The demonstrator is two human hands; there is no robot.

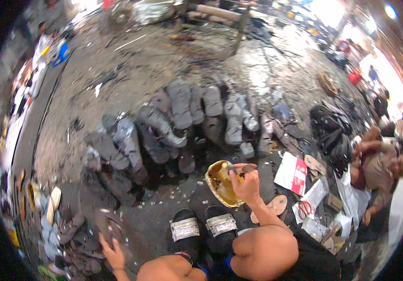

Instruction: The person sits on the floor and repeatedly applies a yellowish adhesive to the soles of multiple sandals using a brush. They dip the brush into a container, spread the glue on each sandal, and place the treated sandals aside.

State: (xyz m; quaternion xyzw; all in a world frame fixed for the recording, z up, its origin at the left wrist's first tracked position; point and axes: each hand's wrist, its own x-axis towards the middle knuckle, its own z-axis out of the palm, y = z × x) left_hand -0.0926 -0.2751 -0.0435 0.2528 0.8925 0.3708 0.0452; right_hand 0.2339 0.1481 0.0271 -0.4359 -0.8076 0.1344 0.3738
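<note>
Right hand (pixel 245 183) dipping brush (pixel 239 168) into glue tin (pixel 221 183) on floor (pixel 131 75), grip pinching brush. Left hand (pixel 112 253) clasping dark sole (pixel 109 226) flat, steadying it. Glued soles (pixel 182 112) fanned out ahead, apparently drying.

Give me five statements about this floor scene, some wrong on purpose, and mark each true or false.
1. The right hand is at a tin of yellowish paste. True.
2. The left hand is raised to the same tin. False: it is down at the lower left, on a dark sole piece on the ground.
3. Grey shoe uppers lie in a curved row beyond the tin. True.
4. The red-handled scissors are in the right hand. False: they lie on the ground to the right.
5. The feet wear dark slide sandals with light straps. True.
</note>
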